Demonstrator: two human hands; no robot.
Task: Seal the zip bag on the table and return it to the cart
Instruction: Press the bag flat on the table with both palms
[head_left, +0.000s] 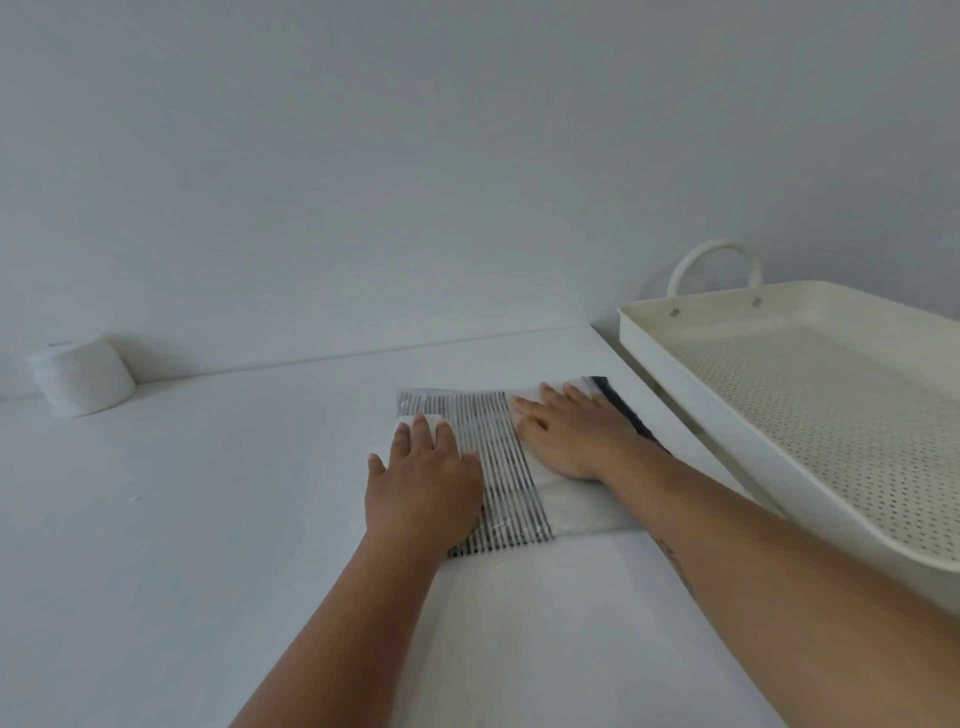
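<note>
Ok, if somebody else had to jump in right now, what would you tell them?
Left hand: flat, palm down on the left part of the zip bag.
Right hand: flat, palm down on the bag's right part.
Neither hand is gripping anything.
The bag lies flat on the table with striped cloth inside, next to the cart tray, which holds nothing in view.
Done: bag laid out and pressed flat.
Whether the zip is closed, I cannot tell.
Left: check or finish the seal, then lift the bag into the cart tray.

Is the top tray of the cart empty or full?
Empty, as far as shown: the tray has only its bare perforated floor in view.
</note>
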